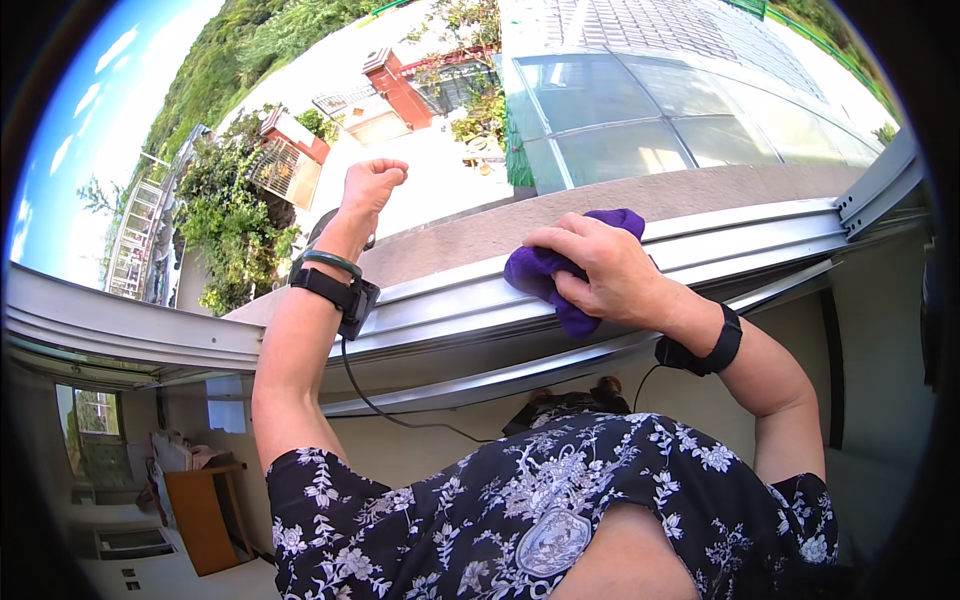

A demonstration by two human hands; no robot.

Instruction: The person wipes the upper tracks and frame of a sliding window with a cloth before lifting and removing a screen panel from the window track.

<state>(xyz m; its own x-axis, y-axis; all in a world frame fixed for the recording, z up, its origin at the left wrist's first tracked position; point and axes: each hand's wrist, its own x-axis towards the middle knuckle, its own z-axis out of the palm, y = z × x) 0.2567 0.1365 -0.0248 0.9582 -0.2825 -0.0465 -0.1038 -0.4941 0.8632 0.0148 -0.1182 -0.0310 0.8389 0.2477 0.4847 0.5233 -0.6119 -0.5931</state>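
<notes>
My right hand [600, 266] is shut on a bunched purple cloth [544, 277], which rests on the metal window track [450, 296] along the sill. Ahead and to the left, my left hand [371, 187] is held out past the window frame with its fingers curled in; nothing shows in it. A dark bangle and a strapped black device [358, 306] are on my left wrist, and another black strap [727, 341] is on the right one. Part of the track lies hidden behind the cloth and my right hand.
Beyond the track runs a concrete outer ledge [442, 244], with a glass-panelled roof [637, 120] below it. An upright window frame [881, 184] stands at right. Black cables hang from both wrist devices. Indoors, at lower left, is a wooden desk [199, 517].
</notes>
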